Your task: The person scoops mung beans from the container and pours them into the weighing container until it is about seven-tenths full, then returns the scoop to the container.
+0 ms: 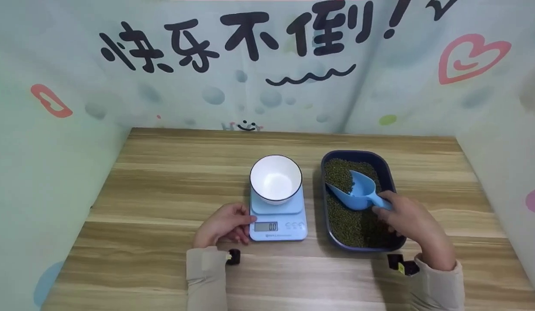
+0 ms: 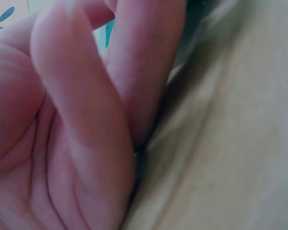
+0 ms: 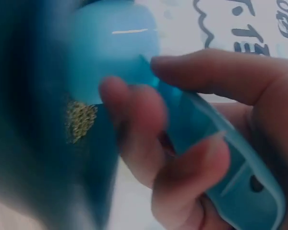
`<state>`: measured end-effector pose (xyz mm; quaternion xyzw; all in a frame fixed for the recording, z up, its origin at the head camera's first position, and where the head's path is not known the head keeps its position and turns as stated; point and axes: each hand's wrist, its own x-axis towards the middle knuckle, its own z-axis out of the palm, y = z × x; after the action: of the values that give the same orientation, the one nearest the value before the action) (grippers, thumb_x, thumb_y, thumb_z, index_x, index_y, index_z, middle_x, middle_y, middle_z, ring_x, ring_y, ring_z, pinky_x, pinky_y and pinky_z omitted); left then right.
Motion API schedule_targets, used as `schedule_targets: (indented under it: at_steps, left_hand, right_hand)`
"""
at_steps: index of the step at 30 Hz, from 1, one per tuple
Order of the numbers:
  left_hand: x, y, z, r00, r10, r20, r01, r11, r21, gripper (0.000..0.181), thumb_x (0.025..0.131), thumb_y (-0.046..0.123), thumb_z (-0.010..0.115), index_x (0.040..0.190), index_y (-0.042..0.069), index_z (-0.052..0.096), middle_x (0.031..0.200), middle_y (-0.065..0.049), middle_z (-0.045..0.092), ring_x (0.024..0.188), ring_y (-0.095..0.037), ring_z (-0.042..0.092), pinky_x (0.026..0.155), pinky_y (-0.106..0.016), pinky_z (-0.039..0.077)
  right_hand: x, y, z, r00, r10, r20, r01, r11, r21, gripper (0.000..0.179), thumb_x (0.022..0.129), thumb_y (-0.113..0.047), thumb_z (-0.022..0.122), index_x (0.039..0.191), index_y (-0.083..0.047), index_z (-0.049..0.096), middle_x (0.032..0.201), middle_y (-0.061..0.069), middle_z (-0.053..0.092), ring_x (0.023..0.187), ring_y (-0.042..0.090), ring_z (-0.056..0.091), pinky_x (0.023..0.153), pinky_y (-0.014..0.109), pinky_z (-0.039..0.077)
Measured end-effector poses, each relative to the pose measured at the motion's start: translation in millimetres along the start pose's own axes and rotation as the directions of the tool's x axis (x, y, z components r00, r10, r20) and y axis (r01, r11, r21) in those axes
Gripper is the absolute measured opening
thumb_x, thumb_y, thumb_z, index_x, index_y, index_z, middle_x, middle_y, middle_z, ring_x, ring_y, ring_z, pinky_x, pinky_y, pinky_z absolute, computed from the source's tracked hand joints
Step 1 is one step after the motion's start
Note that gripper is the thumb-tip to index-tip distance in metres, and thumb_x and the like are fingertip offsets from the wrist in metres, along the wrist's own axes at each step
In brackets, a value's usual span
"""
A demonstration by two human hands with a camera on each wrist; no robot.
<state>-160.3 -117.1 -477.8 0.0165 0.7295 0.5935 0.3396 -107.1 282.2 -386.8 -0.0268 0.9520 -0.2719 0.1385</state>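
My right hand (image 1: 416, 220) grips the handle of a blue plastic scoop (image 1: 363, 196), its fingers curled round it in the right wrist view. The scoop's bowl lies over a dark blue tub (image 1: 345, 247) of small green beans (image 1: 349, 226) and carries a heap of them toward its left lip. A light blue kitchen scale (image 1: 280, 235) reads 0.0, and a white bowl (image 1: 276, 178) with a dark rim stands on its platform. My left hand (image 1: 222, 224) holds the scale's left edge beside the display, thumb on top, other fingers bent at the side.
The tub stands just right of the scale on a wood-grain table (image 1: 163, 185). Behind and at both sides rise pale printed walls (image 1: 185, 95) with dark lettering and hearts.
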Motion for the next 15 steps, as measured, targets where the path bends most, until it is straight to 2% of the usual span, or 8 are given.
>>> schedule_targets:
  at_steps: [7, 11, 15]
  left_hand:
    - [1.7, 2.6, 0.4, 1.000, -0.016, 0.001, 0.016, 1.000, 0.002, 0.034, 0.081, 0.028, 0.065, 0.094, 0.001, 0.049, 0.070, -0.015, 0.059, 0.059, -0.029, 0.064, 0.045, -0.026, 0.049]
    - [1.8, 0.8, -0.3, 1.000, -0.020, 0.009, 0.020, 1.000, 0.010, 0.033, 0.083, 0.027, 0.064, 0.096, 0.001, 0.050, 0.071, -0.016, 0.060, 0.060, -0.030, 0.064, 0.046, -0.028, 0.049]
    - [2.3, 0.4, -0.5, 1.000, -0.023, 0.009, 0.023, 1.000, 0.015, 0.032, 0.083, 0.026, 0.064, 0.097, 0.001, 0.050, 0.071, -0.016, 0.060, 0.061, -0.030, 0.064, 0.046, -0.027, 0.049]
  right_hand:
    - [-1.9, 9, -6, 0.995, -0.086, -0.057, 0.080, 0.991, -0.108, 0.037, 0.088, -0.029, 0.056, 0.112, -0.001, 0.053, 0.071, 0.003, 0.050, 0.061, 0.017, 0.046, 0.053, 0.030, 0.036]
    - [-6.0, 15, -9, 0.994, -0.095, -0.056, 0.088, 0.990, -0.112, 0.038, 0.088, -0.033, 0.055, 0.111, -0.003, 0.054, 0.076, 0.003, 0.051, 0.066, 0.018, 0.047, 0.057, 0.031, 0.036]
    - [-10.1, 20, -13, 0.996, -0.081, -0.040, 0.077, 0.993, -0.087, 0.038, 0.089, -0.035, 0.054, 0.111, -0.004, 0.054, 0.073, 0.002, 0.050, 0.064, 0.017, 0.046, 0.057, 0.030, 0.036]
